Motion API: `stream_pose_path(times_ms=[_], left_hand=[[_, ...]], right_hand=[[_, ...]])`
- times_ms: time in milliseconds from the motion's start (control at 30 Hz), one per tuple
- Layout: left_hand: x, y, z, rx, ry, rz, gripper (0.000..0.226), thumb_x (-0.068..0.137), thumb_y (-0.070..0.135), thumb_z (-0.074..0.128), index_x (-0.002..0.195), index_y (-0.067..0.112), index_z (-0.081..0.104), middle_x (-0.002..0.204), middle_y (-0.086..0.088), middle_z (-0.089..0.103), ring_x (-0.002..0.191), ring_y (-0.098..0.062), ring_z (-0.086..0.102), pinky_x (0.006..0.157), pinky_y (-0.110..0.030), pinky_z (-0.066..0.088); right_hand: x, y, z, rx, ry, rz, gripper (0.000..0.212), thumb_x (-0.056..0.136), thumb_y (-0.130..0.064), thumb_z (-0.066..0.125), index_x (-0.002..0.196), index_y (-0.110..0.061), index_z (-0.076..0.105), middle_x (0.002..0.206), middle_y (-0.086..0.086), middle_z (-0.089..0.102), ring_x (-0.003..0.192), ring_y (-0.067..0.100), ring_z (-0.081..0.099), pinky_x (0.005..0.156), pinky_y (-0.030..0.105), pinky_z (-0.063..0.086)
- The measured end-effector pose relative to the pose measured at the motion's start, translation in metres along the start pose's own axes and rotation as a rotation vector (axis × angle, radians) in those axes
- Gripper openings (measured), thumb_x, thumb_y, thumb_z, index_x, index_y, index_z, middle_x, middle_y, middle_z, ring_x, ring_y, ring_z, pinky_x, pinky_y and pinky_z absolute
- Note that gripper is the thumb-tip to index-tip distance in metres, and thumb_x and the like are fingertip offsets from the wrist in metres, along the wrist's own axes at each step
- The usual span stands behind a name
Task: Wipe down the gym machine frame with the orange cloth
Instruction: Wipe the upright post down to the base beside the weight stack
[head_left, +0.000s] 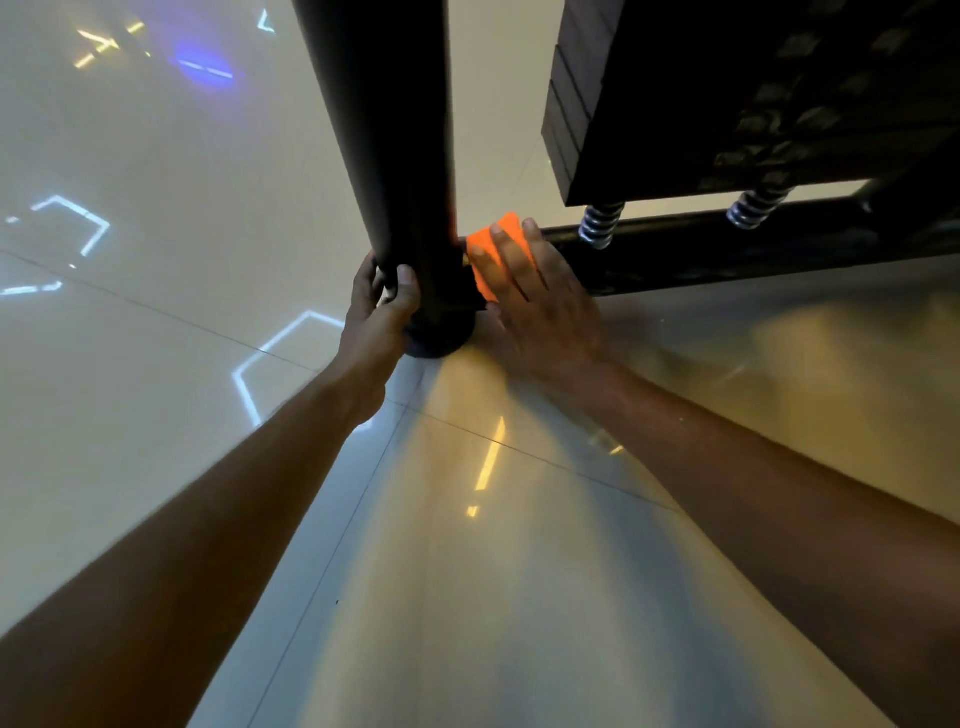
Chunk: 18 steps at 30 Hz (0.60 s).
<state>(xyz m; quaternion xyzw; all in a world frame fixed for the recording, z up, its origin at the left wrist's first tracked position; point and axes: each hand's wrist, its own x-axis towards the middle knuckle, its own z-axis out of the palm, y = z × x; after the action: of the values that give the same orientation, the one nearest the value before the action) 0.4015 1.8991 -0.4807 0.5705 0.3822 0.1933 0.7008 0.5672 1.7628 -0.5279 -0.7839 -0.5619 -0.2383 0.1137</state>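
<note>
An orange cloth (496, 254) lies pressed flat against the black frame (727, 244) base bar.

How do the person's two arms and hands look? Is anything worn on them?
Both forearms are bare up to the picture's edge: no sleeves, gloves, watch or bracelet show. The left hand and right hand show no rings on the visible fingers, whose nails are short.
</note>
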Motion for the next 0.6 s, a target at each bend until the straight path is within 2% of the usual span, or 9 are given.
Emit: stream_pose_path(times_ms=[67, 133, 200, 267, 333, 400, 467, 500, 600], left_hand=[[-0.006, -0.002, 0.004, 0.012, 0.009, -0.033, 0.063, 0.110, 0.050, 0.055, 0.165, 0.044, 0.027, 0.163, 0.023, 0.043, 0.141, -0.006, 0.052, 0.120, -0.046, 0.046], [-0.015, -0.002, 0.009, 0.050, 0.019, -0.061, 0.069, 0.110, 0.049, 0.056, 0.168, 0.045, 0.019, 0.160, 0.023, 0.041, 0.146, -0.012, 0.047, 0.121, -0.047, 0.043], [-0.024, 0.001, 0.012, 0.113, 0.003, -0.084, 0.076, 0.109, 0.053, 0.056, 0.170, 0.045, 0.012, 0.166, 0.016, 0.039, 0.150, -0.019, 0.044, 0.117, -0.051, 0.042], [-0.032, 0.007, 0.010, 0.175, -0.021, -0.126, 0.078, 0.107, 0.057, 0.056, 0.169, 0.045, 0.011, 0.171, 0.006, 0.037, 0.153, -0.025, 0.042, 0.110, -0.050, 0.042], [-0.042, 0.013, 0.014, 0.262, -0.030, -0.150, 0.073, 0.107, 0.060, 0.056, 0.168, 0.042, 0.019, 0.168, 0.001, 0.043, 0.150, -0.027, 0.046, 0.103, -0.046, 0.045], [-0.052, 0.020, 0.025, 0.387, -0.037, -0.159, 0.066, 0.107, 0.061, 0.054, 0.163, 0.031, 0.036, 0.159, -0.003, 0.052, 0.143, -0.027, 0.052, 0.097, -0.041, 0.047], [-0.065, 0.026, 0.043, 0.587, -0.088, -0.115, 0.054, 0.110, 0.058, 0.050, 0.146, 0.019, 0.059, 0.142, -0.006, 0.060, 0.129, -0.024, 0.056, 0.096, -0.034, 0.046], [-0.071, 0.027, 0.051, 0.678, -0.121, -0.077, 0.049, 0.111, 0.054, 0.050, 0.138, 0.016, 0.066, 0.133, -0.006, 0.061, 0.121, -0.022, 0.057, 0.092, -0.032, 0.045], [-0.080, 0.025, 0.074, 0.826, -0.212, 0.002, 0.046, 0.112, 0.049, 0.052, 0.144, 0.017, 0.061, 0.131, -0.002, 0.061, 0.116, -0.019, 0.057, 0.093, -0.032, 0.045]], right_hand=[[-0.006, 0.014, -0.005, -0.011, -0.015, 0.016, 0.054, 0.116, -0.018, 0.034, 0.169, -0.012, 0.036, 0.175, 0.013, 0.033, 0.163, 0.041, 0.027, 0.130, 0.051, 0.032], [-0.009, 0.018, -0.014, 0.031, -0.091, 0.047, 0.066, 0.105, -0.008, 0.035, 0.171, -0.013, 0.031, 0.178, 0.010, 0.029, 0.165, 0.039, 0.024, 0.127, 0.052, 0.038], [-0.008, 0.021, -0.024, 0.061, -0.211, 0.096, 0.081, 0.098, -0.003, 0.050, 0.173, -0.018, 0.022, 0.180, 0.003, 0.021, 0.167, 0.035, 0.017, 0.115, 0.056, 0.051], [-0.008, 0.027, -0.030, 0.114, -0.298, 0.122, 0.095, 0.094, 0.000, 0.067, 0.171, -0.022, 0.017, 0.180, 0.000, 0.016, 0.168, 0.032, 0.011, 0.106, 0.059, 0.057], [-0.013, 0.033, -0.045, 0.219, -0.326, 0.122, 0.089, 0.096, 0.000, 0.069, 0.169, -0.021, 0.023, 0.179, 0.002, 0.020, 0.168, 0.032, 0.012, 0.110, 0.058, 0.054], [-0.024, 0.037, -0.068, 0.349, -0.303, 0.157, 0.069, 0.105, -0.004, 0.063, 0.168, -0.014, 0.035, 0.176, 0.008, 0.030, 0.166, 0.032, 0.022, 0.122, 0.052, 0.043], [-0.037, 0.042, -0.087, 0.443, -0.301, 0.229, 0.058, 0.112, -0.012, 0.053, 0.168, -0.016, 0.036, 0.176, 0.008, 0.031, 0.165, 0.029, 0.024, 0.126, 0.045, 0.034], [-0.044, 0.044, -0.094, 0.467, -0.306, 0.274, 0.058, 0.114, -0.015, 0.050, 0.170, -0.019, 0.035, 0.177, 0.006, 0.030, 0.166, 0.027, 0.024, 0.126, 0.044, 0.034], [-0.064, 0.054, -0.097, 0.520, -0.301, 0.422, 0.057, 0.115, -0.025, 0.046, 0.170, -0.030, 0.033, 0.177, 0.000, 0.031, 0.164, 0.025, 0.029, 0.122, 0.050, 0.042]])
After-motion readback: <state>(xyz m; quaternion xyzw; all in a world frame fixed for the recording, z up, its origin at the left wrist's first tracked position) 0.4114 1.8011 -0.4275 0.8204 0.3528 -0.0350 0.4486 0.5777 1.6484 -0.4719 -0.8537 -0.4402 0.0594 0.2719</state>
